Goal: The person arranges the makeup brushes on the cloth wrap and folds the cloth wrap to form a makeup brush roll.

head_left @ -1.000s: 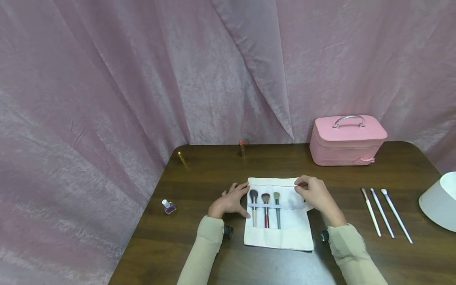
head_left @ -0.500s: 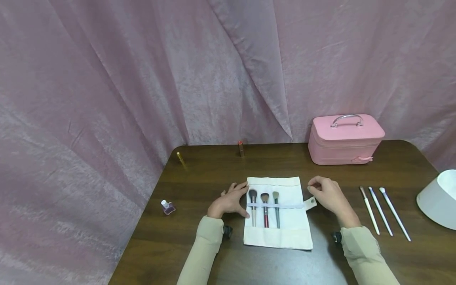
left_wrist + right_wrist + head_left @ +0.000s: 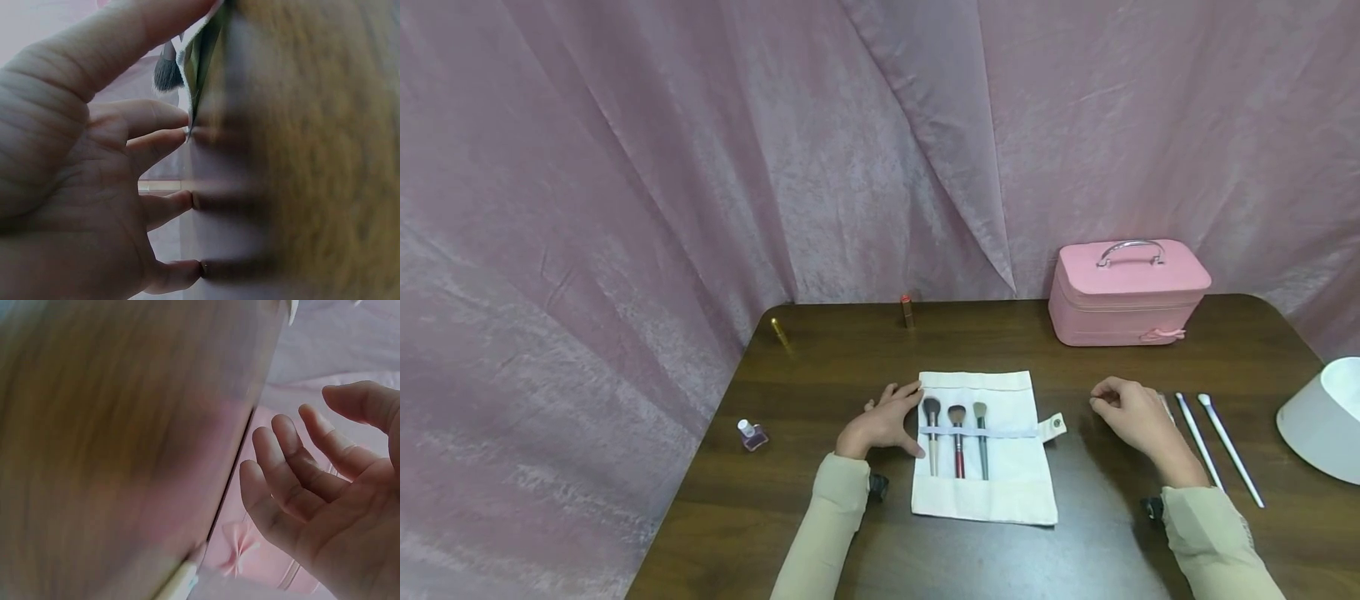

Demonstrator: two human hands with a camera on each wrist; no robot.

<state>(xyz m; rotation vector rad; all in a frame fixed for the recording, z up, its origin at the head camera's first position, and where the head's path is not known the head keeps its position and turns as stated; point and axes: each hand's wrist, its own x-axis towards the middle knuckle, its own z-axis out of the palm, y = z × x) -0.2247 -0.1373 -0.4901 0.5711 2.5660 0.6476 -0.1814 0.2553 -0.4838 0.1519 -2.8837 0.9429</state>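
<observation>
A white cloth brush roll [image 3: 1000, 492] lies unrolled on the dark table [image 3: 820, 367], with three makeup brushes [image 3: 957, 437] tucked under its elastic band. My left hand [image 3: 883, 425] rests flat on the table, fingertips touching the roll's left edge [image 3: 187, 69]. My right hand [image 3: 1131, 412] hovers with loosely bent, empty fingers [image 3: 294, 469] to the right of the roll's snap tab [image 3: 1054, 425], beside three loose thin brushes [image 3: 1217, 446]; the nearest one is partly hidden behind it.
A pink vanity case [image 3: 1127, 292] stands at the back right. A white lampshade-like object [image 3: 1322, 421] sits at the right edge. A nail polish bottle [image 3: 751, 433], a gold tube [image 3: 780, 332] and a lipstick [image 3: 907, 310] stand left and back. Pink curtain behind.
My right hand has let go of the roll's upper right corner and moved right, past the snap tab, toward the loose brushes. The left hand has stayed put.
</observation>
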